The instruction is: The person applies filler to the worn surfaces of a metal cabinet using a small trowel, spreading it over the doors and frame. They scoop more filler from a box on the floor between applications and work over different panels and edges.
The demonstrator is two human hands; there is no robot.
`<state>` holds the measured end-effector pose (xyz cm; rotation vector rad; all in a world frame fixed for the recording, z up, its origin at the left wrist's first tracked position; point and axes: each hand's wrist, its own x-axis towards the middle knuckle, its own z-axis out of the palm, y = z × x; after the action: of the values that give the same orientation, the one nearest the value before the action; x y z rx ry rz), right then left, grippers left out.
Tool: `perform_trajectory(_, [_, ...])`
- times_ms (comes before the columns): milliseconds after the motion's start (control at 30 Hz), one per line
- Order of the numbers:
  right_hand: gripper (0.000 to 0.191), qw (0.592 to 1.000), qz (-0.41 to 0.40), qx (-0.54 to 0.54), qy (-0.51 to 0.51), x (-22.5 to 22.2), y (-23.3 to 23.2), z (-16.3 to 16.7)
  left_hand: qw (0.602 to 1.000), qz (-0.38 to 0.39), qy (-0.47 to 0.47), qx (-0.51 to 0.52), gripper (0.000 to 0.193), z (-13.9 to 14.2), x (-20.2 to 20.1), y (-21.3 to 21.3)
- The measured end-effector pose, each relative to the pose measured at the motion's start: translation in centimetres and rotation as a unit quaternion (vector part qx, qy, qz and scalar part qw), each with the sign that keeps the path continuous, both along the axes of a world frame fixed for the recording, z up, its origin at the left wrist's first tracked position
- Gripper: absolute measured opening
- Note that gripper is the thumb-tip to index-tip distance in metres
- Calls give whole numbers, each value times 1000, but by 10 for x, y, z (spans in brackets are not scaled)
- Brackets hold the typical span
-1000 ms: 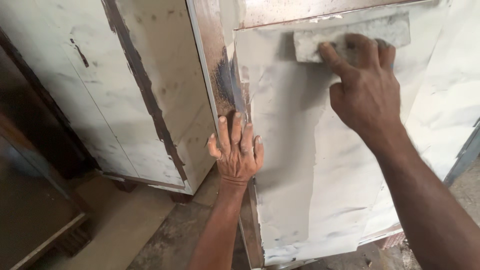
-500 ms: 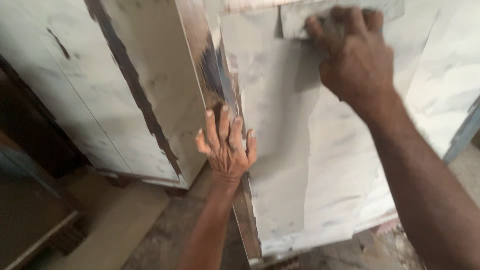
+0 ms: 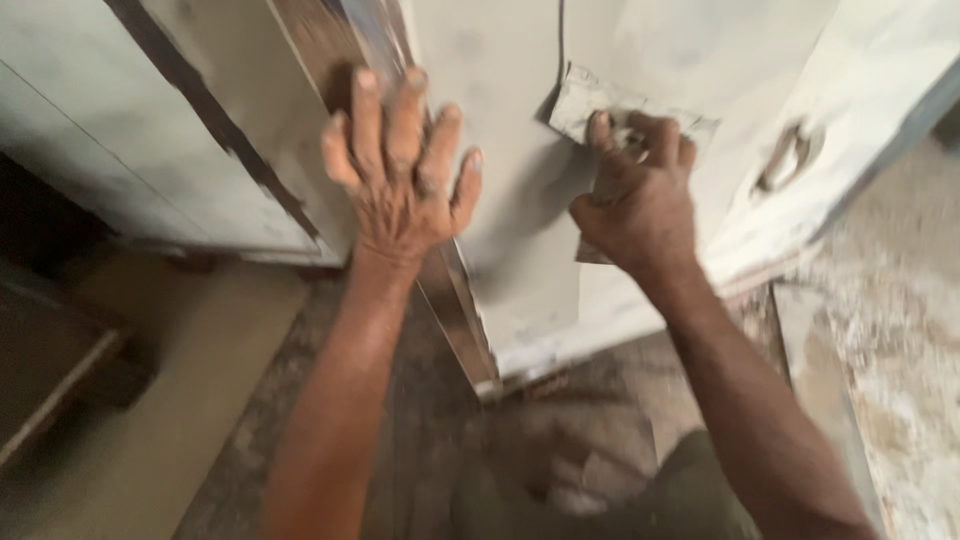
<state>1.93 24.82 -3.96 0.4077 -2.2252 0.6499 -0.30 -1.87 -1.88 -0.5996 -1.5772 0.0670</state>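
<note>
My left hand (image 3: pixel 398 170) lies flat with fingers spread against the corner edge of a tall cabinet (image 3: pixel 500 250) coated in pale grey filler. My right hand (image 3: pixel 638 200) grips a folded sheet of sandpaper (image 3: pixel 590 100) and presses it on the cabinet's front panel, low down. Bare brown wood shows along the corner under my left fingers. A metal handle (image 3: pixel 785 155) sits on the panel right of my right hand.
A second whitish cabinet panel (image 3: pixel 130 160) with dark strips stands at the left. A dark wooden piece (image 3: pixel 60 370) lies on the floor at the lower left. The floor (image 3: pixel 890 350) at the right is dusty and pale. My knee shows at the bottom.
My right hand has slid the sandpaper from the top of the panel down to its lower part. The camera has tilted downward and moved closer; my left hand stays on the corner.
</note>
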Motion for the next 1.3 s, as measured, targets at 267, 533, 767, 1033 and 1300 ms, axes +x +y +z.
perform_trajectory(267, [71,994,0,-91,-55,9,-12,-182,969,-28,-70,-237,44,-99,-2,20])
perform_trajectory(533, [79,985,-41,-124,-114,6,-24,-348,897,-45,-114,-425,48,-117,9,20])
perform_trajectory(767, [83,971,-70,-199,-113,5,-49,-405,901,-15,-164,-401,46,-102,17,32])
perform_trajectory(1033, [72,884,-16,-336,-325,40,-49,-419,879,24,-190,-437,59,-110,15,26])
perform_trajectory(1300, [44,786,-29,-553,-276,-22,53,-276,832,-101,-452,-305,70,-136,1,28])
